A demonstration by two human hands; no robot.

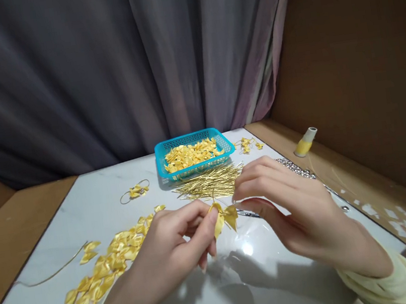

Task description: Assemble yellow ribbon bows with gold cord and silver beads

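My left hand (171, 248) pinches a small cluster of yellow ribbon petals (225, 217) between thumb and fingertips, above the glossy white table (93, 209). My right hand (291, 205) is closed in a pinch just right of the petals, at a thin gold wire I can barely see. A metal tool (248, 213) lies under the right hand's fingers. A heap of loose yellow petals (108, 262) lies left of my left hand.
A turquoise basket (160, 161) of yellow petals stands at the back centre, with a bundle of gold wires (209, 182) before it. A wire loop with petals (137, 191) lies left; a yellow thread spool (304, 144) and silver beads (297, 167) lie right. Grey curtain behind.
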